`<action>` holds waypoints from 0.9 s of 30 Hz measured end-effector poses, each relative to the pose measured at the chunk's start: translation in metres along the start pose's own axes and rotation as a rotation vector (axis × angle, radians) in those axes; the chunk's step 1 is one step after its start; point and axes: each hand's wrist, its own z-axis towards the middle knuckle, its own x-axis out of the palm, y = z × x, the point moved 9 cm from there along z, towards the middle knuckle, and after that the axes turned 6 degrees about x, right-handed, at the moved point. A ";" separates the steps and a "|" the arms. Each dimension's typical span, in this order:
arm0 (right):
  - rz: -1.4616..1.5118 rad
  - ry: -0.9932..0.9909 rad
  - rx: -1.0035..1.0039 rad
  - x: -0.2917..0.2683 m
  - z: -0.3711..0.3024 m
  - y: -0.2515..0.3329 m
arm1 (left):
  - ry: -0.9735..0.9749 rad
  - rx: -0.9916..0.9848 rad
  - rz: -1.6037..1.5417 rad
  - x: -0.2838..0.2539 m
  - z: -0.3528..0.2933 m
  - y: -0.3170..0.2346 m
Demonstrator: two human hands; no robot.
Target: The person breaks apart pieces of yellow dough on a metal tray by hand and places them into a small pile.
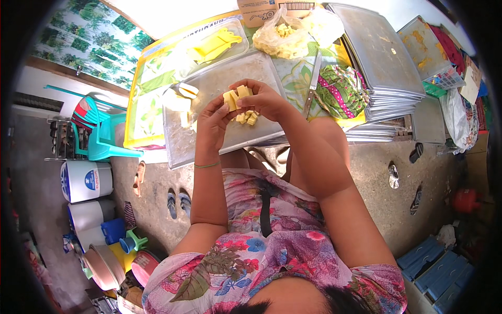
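Head view: L grip (210, 121) & R grip (266, 100) both pinching yellow pcs (230, 100) above grey tray (184, 142)

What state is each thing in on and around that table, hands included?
Left hand: closed on yellow blocks
Right hand: closed on the same blocks
Small yellow pieces: loose on the tray
Tray: lying face up
Knife: lying down, unheld
Plastic bag: open, holding yellow pieces
Patterned cloth: bunched up
Metal sheets: stacked

Smooth matt blocks (229, 100), dull metal tray (183, 144)
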 end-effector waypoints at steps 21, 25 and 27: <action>-0.260 -0.071 -0.009 0.002 -0.001 0.001 | -0.122 -0.046 0.069 -0.017 -0.002 0.019; -0.204 -0.060 0.011 0.001 0.001 -0.002 | -0.116 -0.040 0.075 -0.014 -0.002 0.017; -0.166 -0.058 0.023 -0.001 0.002 -0.004 | -0.106 -0.036 0.064 -0.010 -0.002 0.016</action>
